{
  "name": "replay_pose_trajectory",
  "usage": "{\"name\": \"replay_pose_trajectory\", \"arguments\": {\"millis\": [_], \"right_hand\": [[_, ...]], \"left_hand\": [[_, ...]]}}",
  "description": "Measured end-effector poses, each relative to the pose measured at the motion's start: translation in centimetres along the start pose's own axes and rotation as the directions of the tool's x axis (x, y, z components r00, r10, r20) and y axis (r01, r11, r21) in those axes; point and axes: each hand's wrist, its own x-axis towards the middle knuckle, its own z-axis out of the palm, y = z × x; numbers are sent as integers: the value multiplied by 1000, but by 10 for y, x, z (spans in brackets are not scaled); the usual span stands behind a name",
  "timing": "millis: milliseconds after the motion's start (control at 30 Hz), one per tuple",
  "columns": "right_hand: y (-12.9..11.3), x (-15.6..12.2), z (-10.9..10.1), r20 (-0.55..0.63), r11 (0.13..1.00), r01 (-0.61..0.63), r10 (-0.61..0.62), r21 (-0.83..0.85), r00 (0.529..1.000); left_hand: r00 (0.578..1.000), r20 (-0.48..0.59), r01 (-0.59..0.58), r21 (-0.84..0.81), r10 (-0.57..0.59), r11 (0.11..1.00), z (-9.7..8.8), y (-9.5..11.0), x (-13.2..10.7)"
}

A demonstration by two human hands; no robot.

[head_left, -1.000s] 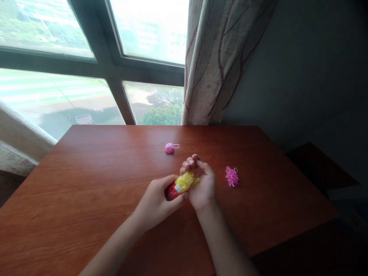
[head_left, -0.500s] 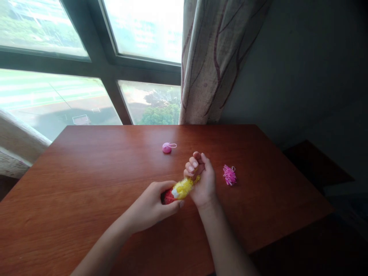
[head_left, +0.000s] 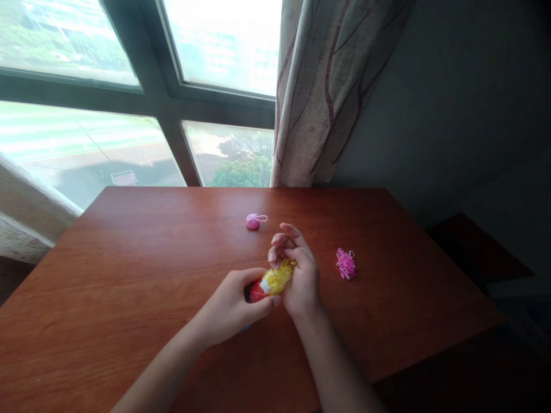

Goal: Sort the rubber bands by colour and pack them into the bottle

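A small, soft-looking yarn piece (head_left: 278, 279), yellow at one end and red at the other with a white patch between, is held over the table. My left hand (head_left: 232, 298) grips its red end between thumb and fingers. Curled about the yellow end is my right hand (head_left: 301, 275), palm toward me, its fingertips on the small yellow loops. Exactly how those fingers pinch the loops is hard to see. Beyond both hands lies a round pink item with a loop (head_left: 252, 222). A tangle of pink loops (head_left: 346, 264) rests to the right.
The brown wooden table (head_left: 142, 264) reaches back to a window (head_left: 172, 109) with dark frames. A patterned curtain (head_left: 318, 92) hangs behind the table's far edge. The table's right edge slants down toward a dark area.
My right fingers have curled in toward the yellow end, with the thumb lowered over it. My left hand keeps its grip. The whole view has shifted slightly.
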Motion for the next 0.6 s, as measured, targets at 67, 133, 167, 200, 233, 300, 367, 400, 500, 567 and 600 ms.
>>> {"name": "replay_pose_trajectory", "arguments": {"millis": [67,133,167,200,233,300,367,400,500,567,600], "right_hand": [[0,-1,1,10,1000,3,-3,-1,1000],[0,-2,2,12,1000,6,-6,-13,1000],[0,-3,3,11,1000,7,-7,-27,1000],[0,-3,3,11,999,6,-6,-43,1000],[0,-3,3,15,998,3,-2,-59,1000],[-1,-3,3,33,997,-17,19,-80,999],[-3,-2,2,65,995,-46,52,-85,997],[-3,-2,1,87,995,-61,69,-84,994],[-5,-1,-2,159,990,-85,102,-114,982],[-6,-1,-2,182,981,-81,113,-176,977],[-6,-1,-2,182,974,-77,117,-212,976]], "left_hand": [[1000,-21,-5,1,5,1000,1,0,1],[999,-43,-9,4,9,1000,2,-1,1],[999,-52,-13,4,13,1000,2,-1,1],[998,-59,-20,6,20,1000,2,-1,0],[998,-65,-28,10,28,1000,3,-1,0],[996,-74,-47,27,49,999,3,0,0],[995,-73,-64,57,68,996,2,1,0],[995,-69,-69,73,74,995,2,1,0],[995,-55,-82,114,89,990,1,1,-1],[993,-55,-96,138,104,986,0,1,-1],[992,-57,-105,151,115,983,0,0,-2]]}}
